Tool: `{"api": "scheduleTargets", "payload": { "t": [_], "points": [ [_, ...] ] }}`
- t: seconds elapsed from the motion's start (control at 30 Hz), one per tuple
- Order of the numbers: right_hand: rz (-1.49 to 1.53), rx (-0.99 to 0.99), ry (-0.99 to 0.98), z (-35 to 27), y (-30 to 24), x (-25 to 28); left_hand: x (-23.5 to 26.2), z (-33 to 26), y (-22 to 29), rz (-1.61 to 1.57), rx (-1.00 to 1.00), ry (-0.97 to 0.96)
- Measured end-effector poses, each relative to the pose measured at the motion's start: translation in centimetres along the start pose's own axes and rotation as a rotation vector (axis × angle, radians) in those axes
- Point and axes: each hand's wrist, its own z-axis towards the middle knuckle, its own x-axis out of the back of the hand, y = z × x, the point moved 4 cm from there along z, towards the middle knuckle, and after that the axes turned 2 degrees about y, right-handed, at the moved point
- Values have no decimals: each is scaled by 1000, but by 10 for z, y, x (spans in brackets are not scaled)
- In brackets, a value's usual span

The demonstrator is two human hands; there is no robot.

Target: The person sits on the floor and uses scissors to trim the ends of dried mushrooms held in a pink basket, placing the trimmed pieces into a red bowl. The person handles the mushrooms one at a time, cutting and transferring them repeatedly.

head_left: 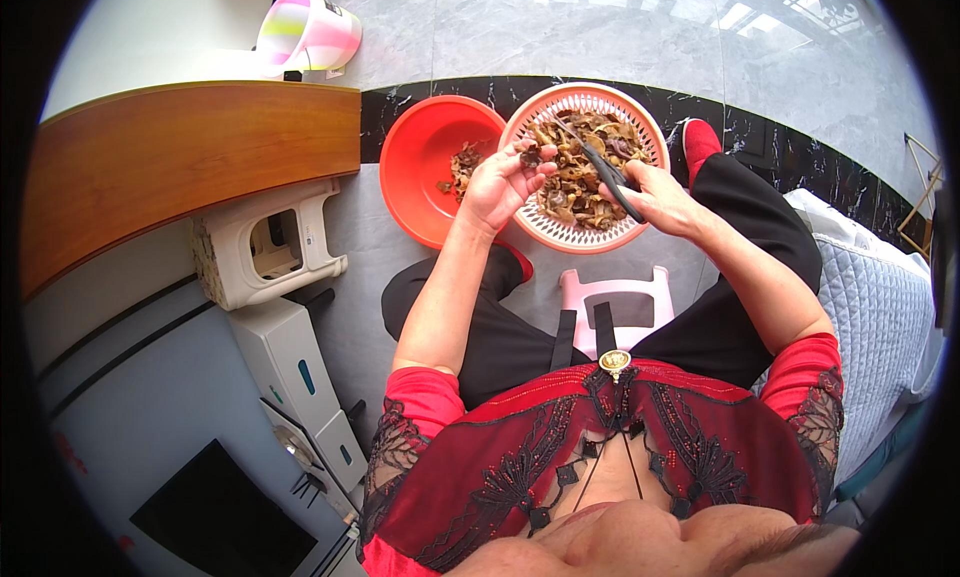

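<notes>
Pinched in the fingers of my left hand [500, 189] is a small dark brown piece [531, 157] that looks like dried mushroom. My right hand [655, 199] grips a pair of scissors [603, 167] with black handles, its blades pointing up and left over the colander. The colander [655, 132] is round, with a pink rim and slotted white wall, and holds many brown mushroom-like pieces [582, 192]. Left of it, touching or nearly so, stands a red basin [408, 177] with a smaller heap of brown bits [463, 165] at its right side.
A pink plastic stool [572, 292] is between my legs. Left are a wooden tabletop [200, 167], a beige stool lying sideways [225, 262] and a white cabinet [285, 362]. A striped bucket [330, 35] stands far left; a quilted cover [865, 307] lies at my right.
</notes>
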Motion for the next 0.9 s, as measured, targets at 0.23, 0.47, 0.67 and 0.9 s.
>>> {"api": "scheduleTargets", "payload": {
  "t": [0.23, 0.47, 0.67, 0.9],
  "points": [
    [37, 13, 11, 6, 3, 0, 105, 13, 30, -181, -195, 354],
    [37, 22, 18, 11, 12, -2, 168, -4, 17, -13, -149, 1073],
    [-14, 76, 53, 11, 13, -2, 78, -1, 19, 1228, -480, 679],
    [-28, 60, 23, 14, 18, -6, 19, 6, -56, 2280, -199, 197]
  ]
}}
